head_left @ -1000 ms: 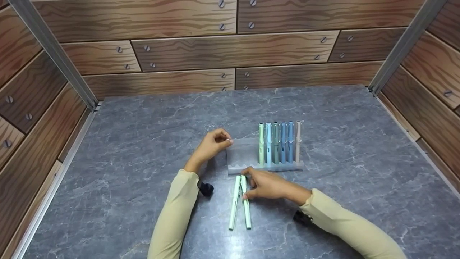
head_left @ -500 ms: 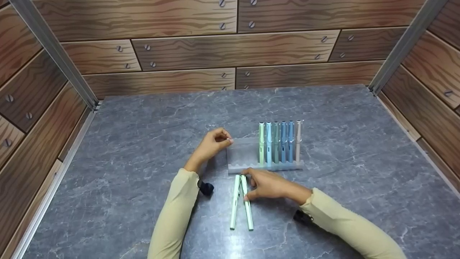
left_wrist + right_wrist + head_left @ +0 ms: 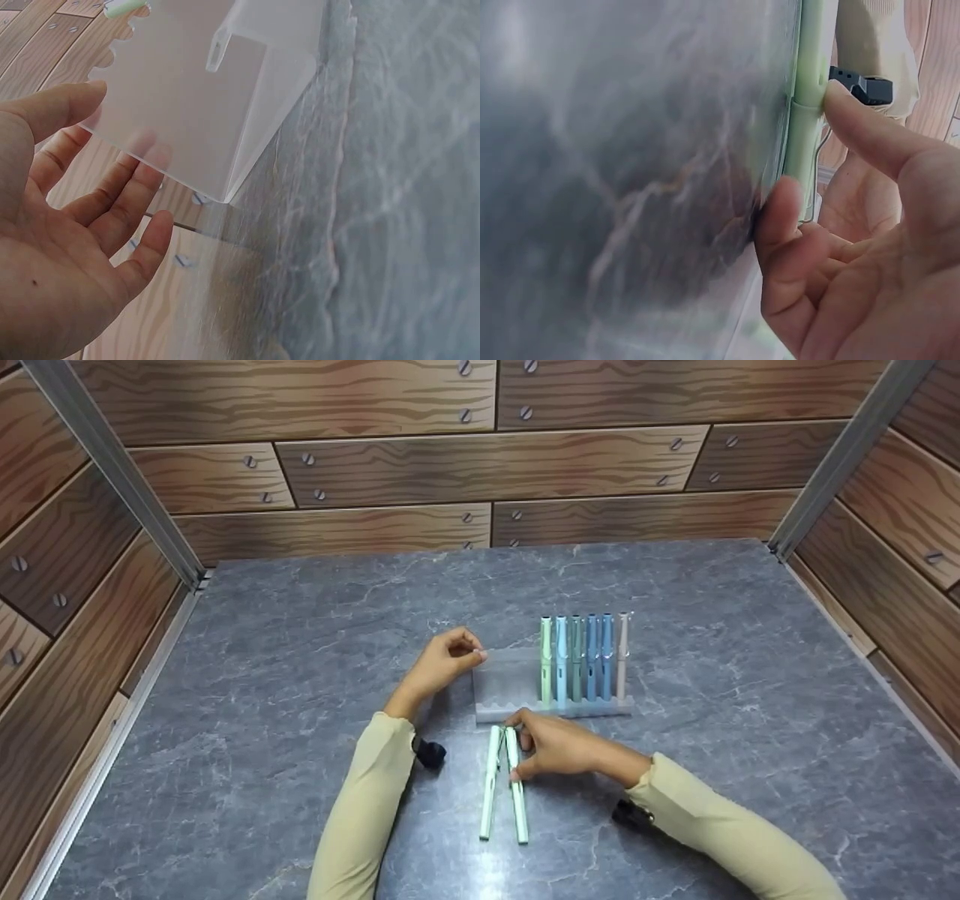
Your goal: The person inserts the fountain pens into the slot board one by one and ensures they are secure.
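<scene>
My left hand (image 3: pixel 442 664) pinches the upper left corner of a frosted clear pen stand (image 3: pixel 506 679) between thumb and forefinger; in the left wrist view its other fingers spread behind the panel (image 3: pixel 180 97). My right hand (image 3: pixel 561 744) holds the right-hand one of two light green pens (image 3: pixel 518 810) lying in front of the stand. In the right wrist view the thumb is on that pen's barrel (image 3: pixel 810 75), with the forefinger curled near its clip end. The other light green pen (image 3: pixel 488 802) lies just left, their far ends close together.
Several pens stand in the right part of the stand: a light green pen (image 3: pixel 546 660), a light blue pen (image 3: pixel 561 664), a dark green one, blue ones and a greyish pen (image 3: pixel 622 660). Wood-patterned walls (image 3: pixel 390 469) enclose the grey marbled table (image 3: pixel 300 660).
The near end of the right-hand pen has shifted slightly right and toward me, and the left-hand pen has moved a touch right. My left hand has stayed on the stand.
</scene>
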